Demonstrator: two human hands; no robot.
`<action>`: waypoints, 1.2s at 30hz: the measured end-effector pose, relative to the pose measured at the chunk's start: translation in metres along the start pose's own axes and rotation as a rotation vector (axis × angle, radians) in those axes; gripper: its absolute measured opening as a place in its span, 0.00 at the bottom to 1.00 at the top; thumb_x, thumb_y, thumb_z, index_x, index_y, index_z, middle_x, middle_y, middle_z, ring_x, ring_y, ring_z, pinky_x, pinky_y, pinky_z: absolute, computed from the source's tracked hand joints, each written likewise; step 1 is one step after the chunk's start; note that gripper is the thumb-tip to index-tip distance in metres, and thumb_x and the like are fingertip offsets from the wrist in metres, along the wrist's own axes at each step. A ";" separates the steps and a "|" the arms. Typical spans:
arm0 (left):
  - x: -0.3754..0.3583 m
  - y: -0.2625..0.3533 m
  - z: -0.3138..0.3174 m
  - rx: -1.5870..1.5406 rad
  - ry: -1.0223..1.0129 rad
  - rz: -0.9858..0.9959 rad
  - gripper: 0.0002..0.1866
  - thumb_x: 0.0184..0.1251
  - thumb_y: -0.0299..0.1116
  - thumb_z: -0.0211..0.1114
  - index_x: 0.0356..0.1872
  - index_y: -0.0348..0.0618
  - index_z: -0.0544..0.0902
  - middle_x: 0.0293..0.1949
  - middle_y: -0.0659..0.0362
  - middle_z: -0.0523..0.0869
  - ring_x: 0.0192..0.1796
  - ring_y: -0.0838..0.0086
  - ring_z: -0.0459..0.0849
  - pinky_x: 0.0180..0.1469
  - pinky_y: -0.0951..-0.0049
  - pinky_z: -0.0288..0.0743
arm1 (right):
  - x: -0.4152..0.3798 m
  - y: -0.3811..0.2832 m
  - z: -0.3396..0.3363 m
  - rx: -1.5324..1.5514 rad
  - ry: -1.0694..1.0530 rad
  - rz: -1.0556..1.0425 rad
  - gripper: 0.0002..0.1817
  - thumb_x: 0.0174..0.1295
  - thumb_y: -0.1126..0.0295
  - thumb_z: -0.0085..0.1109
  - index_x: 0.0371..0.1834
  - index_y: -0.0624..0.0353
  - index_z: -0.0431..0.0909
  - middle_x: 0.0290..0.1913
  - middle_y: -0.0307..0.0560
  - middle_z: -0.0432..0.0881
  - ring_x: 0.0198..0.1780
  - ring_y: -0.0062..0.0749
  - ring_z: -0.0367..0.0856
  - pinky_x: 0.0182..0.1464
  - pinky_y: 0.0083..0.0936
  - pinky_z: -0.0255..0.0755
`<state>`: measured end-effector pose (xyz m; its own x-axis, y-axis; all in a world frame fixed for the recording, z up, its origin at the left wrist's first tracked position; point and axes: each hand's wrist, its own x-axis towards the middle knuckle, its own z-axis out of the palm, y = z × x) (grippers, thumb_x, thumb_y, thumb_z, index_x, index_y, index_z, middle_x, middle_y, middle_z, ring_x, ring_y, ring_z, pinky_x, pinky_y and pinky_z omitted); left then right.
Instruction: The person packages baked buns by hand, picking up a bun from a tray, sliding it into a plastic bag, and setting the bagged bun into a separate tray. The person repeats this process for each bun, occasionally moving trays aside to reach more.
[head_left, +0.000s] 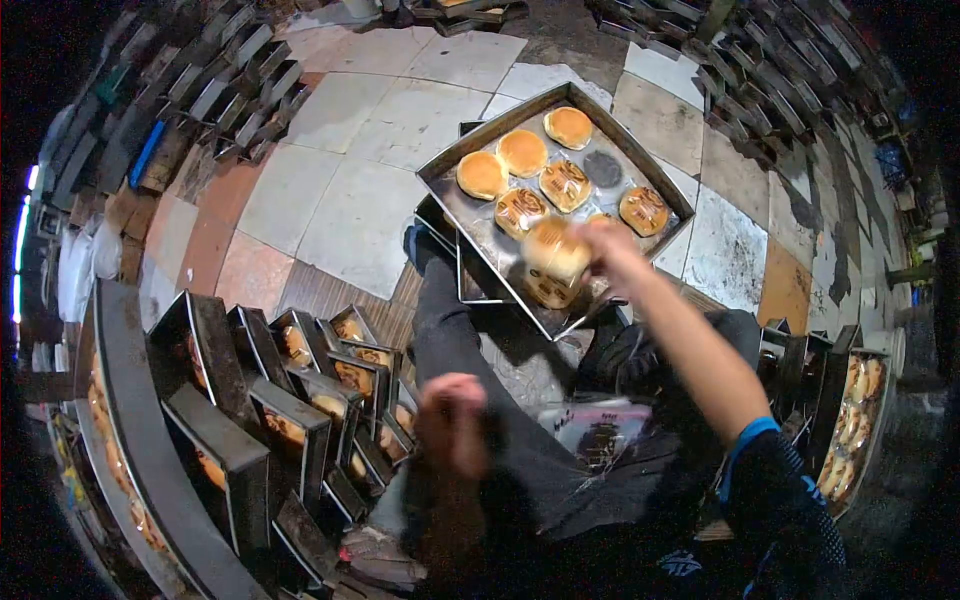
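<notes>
A metal baking tray (470, 215) lies on the tiled floor ahead of my knees, with several round buns on it, some bare like the bun (483, 175), some wrapped in clear printed plastic like the wrapped bun (565, 185). My right hand (610, 252) reaches out over the tray's near end and grips a wrapped bun (555, 258) just above the tray. My left hand (452, 420) is close to my lap, fingers curled and blurred; I cannot tell whether it holds anything. A stack of printed plastic wrappers (600, 435) rests on my lap.
Rows of small black loaf tins (330, 385) with baked bread stand at my left. A tray of buns (855, 415) sits at the right. More empty tins are stacked along the far left (215, 90) and far right (770, 60). Bare tiled floor (340, 190) lies left of the tray.
</notes>
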<state>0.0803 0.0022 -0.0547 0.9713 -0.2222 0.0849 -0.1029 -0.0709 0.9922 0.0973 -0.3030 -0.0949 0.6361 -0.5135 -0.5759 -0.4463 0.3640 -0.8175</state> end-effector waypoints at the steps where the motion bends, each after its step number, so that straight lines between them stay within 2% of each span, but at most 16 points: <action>1: -0.012 -0.002 0.020 -0.069 -0.067 -0.048 0.10 0.67 0.35 0.66 0.41 0.38 0.80 0.36 0.57 0.81 0.35 0.74 0.79 0.41 0.74 0.73 | 0.030 -0.009 -0.027 0.026 -0.044 0.019 0.17 0.62 0.58 0.67 0.44 0.58 0.76 0.33 0.44 0.80 0.34 0.30 0.81 0.22 0.25 0.75; 2: -0.019 0.004 0.029 0.183 -0.260 -0.054 0.12 0.64 0.33 0.69 0.44 0.39 0.80 0.38 0.54 0.80 0.42 0.71 0.80 0.47 0.70 0.74 | 0.065 0.000 -0.053 0.168 0.012 -0.125 0.18 0.64 0.57 0.64 0.45 0.60 0.79 0.38 0.47 0.83 0.30 0.31 0.81 0.22 0.29 0.75; 4: -0.020 0.022 0.063 0.260 -0.413 -0.007 0.19 0.56 0.33 0.73 0.47 0.38 0.80 0.41 0.50 0.82 0.44 0.59 0.82 0.48 0.66 0.75 | 0.076 -0.015 -0.077 -0.025 0.423 -0.256 0.16 0.66 0.57 0.60 0.41 0.60 0.83 0.28 0.41 0.81 0.26 0.26 0.80 0.24 0.27 0.72; 6: -0.032 0.003 0.083 0.491 -0.472 0.126 0.17 0.58 0.32 0.71 0.47 0.37 0.81 0.41 0.47 0.83 0.43 0.54 0.83 0.47 0.61 0.76 | 0.073 0.001 -0.111 -0.571 0.548 -0.342 0.16 0.67 0.58 0.59 0.38 0.61 0.87 0.23 0.40 0.81 0.26 0.24 0.81 0.26 0.25 0.72; 11: -0.047 -0.024 0.081 0.332 -0.763 -0.030 0.10 0.61 0.32 0.68 0.38 0.36 0.83 0.36 0.47 0.84 0.39 0.52 0.84 0.43 0.57 0.77 | -0.095 0.035 -0.093 -0.650 -0.721 -0.267 0.12 0.57 0.64 0.71 0.40 0.58 0.87 0.39 0.44 0.89 0.41 0.26 0.85 0.46 0.28 0.78; 12: -0.048 -0.020 0.081 0.294 -0.812 -0.043 0.08 0.62 0.32 0.67 0.35 0.37 0.83 0.34 0.47 0.85 0.39 0.50 0.84 0.43 0.55 0.77 | -0.131 0.036 -0.083 -0.733 -0.729 -0.388 0.13 0.56 0.64 0.72 0.40 0.58 0.86 0.37 0.46 0.89 0.39 0.29 0.86 0.44 0.29 0.77; 14: -0.054 -0.018 0.085 0.348 -0.757 0.020 0.13 0.59 0.37 0.72 0.30 0.35 0.84 0.32 0.47 0.85 0.31 0.59 0.86 0.36 0.62 0.78 | -0.170 0.061 -0.074 -0.786 -0.456 -0.440 0.07 0.56 0.72 0.68 0.35 0.63 0.83 0.32 0.51 0.85 0.34 0.38 0.85 0.40 0.29 0.77; 16: -0.053 -0.008 0.086 0.458 -0.761 -0.204 0.15 0.58 0.41 0.74 0.31 0.37 0.84 0.33 0.49 0.86 0.30 0.62 0.86 0.36 0.65 0.79 | -0.185 0.073 -0.071 -0.792 -0.276 -0.693 0.04 0.57 0.74 0.64 0.34 0.62 0.82 0.31 0.52 0.84 0.32 0.46 0.83 0.39 0.33 0.77; 18: -0.050 -0.008 0.079 0.407 -0.644 0.085 0.18 0.56 0.43 0.77 0.30 0.37 0.84 0.34 0.51 0.86 0.32 0.67 0.85 0.39 0.70 0.79 | -0.192 0.063 -0.076 -0.814 -0.026 -1.007 0.03 0.57 0.78 0.61 0.34 0.63 0.82 0.31 0.52 0.84 0.32 0.46 0.83 0.38 0.34 0.77; 20: -0.038 -0.015 0.064 0.325 -0.739 0.183 0.19 0.57 0.43 0.76 0.36 0.36 0.83 0.35 0.51 0.85 0.39 0.65 0.86 0.45 0.68 0.78 | -0.208 0.039 -0.080 -0.545 0.218 -0.852 0.05 0.59 0.76 0.63 0.36 0.64 0.85 0.33 0.51 0.85 0.33 0.39 0.82 0.40 0.28 0.76; 24: -0.021 0.017 0.059 -0.677 -0.335 -0.585 0.04 0.68 0.26 0.67 0.38 0.35 0.84 0.38 0.60 0.87 0.39 0.78 0.83 0.44 0.79 0.76 | -0.213 0.023 -0.063 -0.102 0.272 -0.715 0.05 0.62 0.74 0.64 0.37 0.65 0.86 0.30 0.47 0.84 0.33 0.29 0.81 0.38 0.22 0.72; 27: -0.006 -0.018 0.040 -0.370 0.064 -0.374 0.07 0.66 0.31 0.70 0.38 0.40 0.84 0.29 0.64 0.84 0.30 0.83 0.79 0.32 0.80 0.73 | -0.204 0.015 -0.038 -0.362 0.220 -0.933 0.04 0.61 0.77 0.64 0.37 0.64 0.86 0.29 0.47 0.83 0.30 0.30 0.81 0.35 0.22 0.72; 30: 0.008 -0.018 0.009 -0.363 0.318 -0.331 0.07 0.66 0.32 0.70 0.36 0.41 0.83 0.31 0.65 0.83 0.31 0.83 0.78 0.32 0.80 0.72 | -0.129 0.031 -0.029 -0.805 0.016 -0.841 0.12 0.59 0.69 0.65 0.43 0.65 0.82 0.42 0.55 0.81 0.42 0.49 0.83 0.42 0.36 0.77; 32: 0.016 -0.028 -0.003 -0.405 0.387 -0.277 0.07 0.68 0.33 0.68 0.37 0.42 0.81 0.32 0.66 0.82 0.33 0.83 0.78 0.34 0.79 0.73 | -0.078 0.084 -0.026 -1.310 -0.134 -0.497 0.25 0.52 0.69 0.68 0.54 0.66 0.76 0.53 0.62 0.76 0.44 0.56 0.79 0.51 0.42 0.75; 34: 0.023 -0.030 -0.010 -0.489 0.477 -0.306 0.06 0.68 0.28 0.66 0.37 0.35 0.80 0.30 0.60 0.82 0.28 0.81 0.78 0.30 0.81 0.70 | -0.066 0.116 -0.014 -1.412 -0.213 -0.546 0.29 0.48 0.69 0.68 0.53 0.73 0.73 0.58 0.67 0.71 0.51 0.60 0.78 0.56 0.44 0.74; 36: 0.017 -0.051 -0.030 -0.534 0.295 -0.309 0.06 0.71 0.31 0.62 0.38 0.38 0.80 0.29 0.60 0.82 0.27 0.78 0.76 0.29 0.79 0.69 | -0.080 0.088 -0.011 -1.499 -0.349 -0.690 0.27 0.48 0.57 0.70 0.41 0.73 0.80 0.46 0.67 0.77 0.48 0.59 0.80 0.54 0.44 0.77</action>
<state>0.1081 0.0313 -0.1012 0.9646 0.0111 -0.2636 0.2351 0.4177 0.8776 -0.0001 -0.2382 -0.1211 0.9616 0.0084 -0.2744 -0.0769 -0.9513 -0.2986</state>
